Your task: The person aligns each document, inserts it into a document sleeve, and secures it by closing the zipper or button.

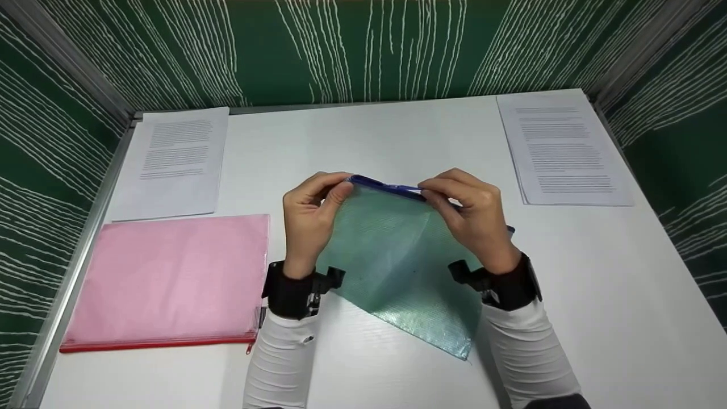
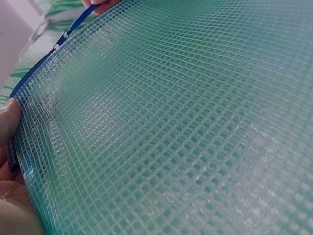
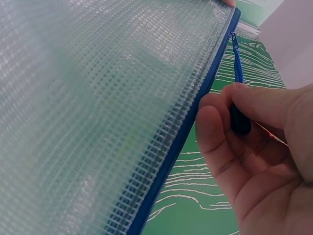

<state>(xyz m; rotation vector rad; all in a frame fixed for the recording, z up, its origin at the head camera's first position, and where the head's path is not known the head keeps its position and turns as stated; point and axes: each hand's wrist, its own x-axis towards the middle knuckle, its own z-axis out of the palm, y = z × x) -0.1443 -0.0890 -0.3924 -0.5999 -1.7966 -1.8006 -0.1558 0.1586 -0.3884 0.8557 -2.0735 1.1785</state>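
A green mesh zip pouch (image 1: 392, 255) is held up at a slant over the white table, its blue zipper edge (image 1: 406, 193) uppermost. At the pouch's upper left corner, my left hand (image 1: 308, 218) pinches the edge between thumb and fingers; a small dark tag (image 2: 12, 157) shows by them in the left wrist view. My right hand (image 1: 474, 221) pinches the zipper pull (image 3: 240, 120), a blue cord with a dark end. That cord stretches from the slider (image 3: 233, 35), which sits near the corner in the right wrist view. Both wrists wear black camera straps.
To the left lies a pink zip pouch (image 1: 176, 278) with a red zipper along its near edge. Behind it is a stack of printed paper (image 1: 176, 196), and another paper stack (image 1: 562, 142) lies at the back right. Green patterned panels (image 1: 272, 57) border the white table (image 1: 613, 318).
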